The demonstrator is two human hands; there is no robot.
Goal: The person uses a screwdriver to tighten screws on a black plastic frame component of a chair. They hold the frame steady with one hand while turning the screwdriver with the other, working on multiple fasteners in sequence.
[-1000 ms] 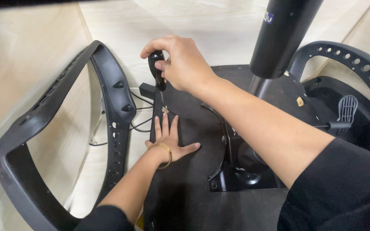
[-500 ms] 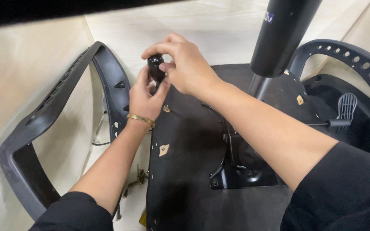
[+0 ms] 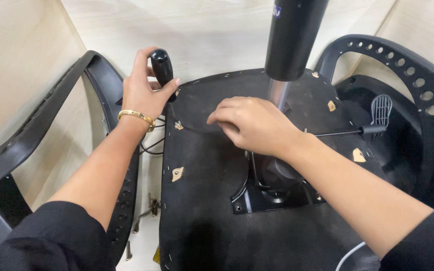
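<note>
**Head view: black handle held at the chair seat's edge**

Head view shows an upturned chair seat [image 3: 202, 211]. A black ribbed handle [image 3: 162, 68] is held in the left hand [image 3: 144, 93], whose grip is closed tight around it, just past the seat's far left edge. The right hand [image 3: 252, 123] is laid on the seat bottom with fingers curled loosely and nothing held, beside the black post [image 3: 292, 37]. Black armrests are seen at both sides. Loose bolts [image 3: 146, 213] are seen on the floor by the left armrest [image 3: 36, 145].

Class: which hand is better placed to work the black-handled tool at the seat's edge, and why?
Left. The left hand already grips the black-handled tool; the right hand rests empty on the seat underside.
</note>
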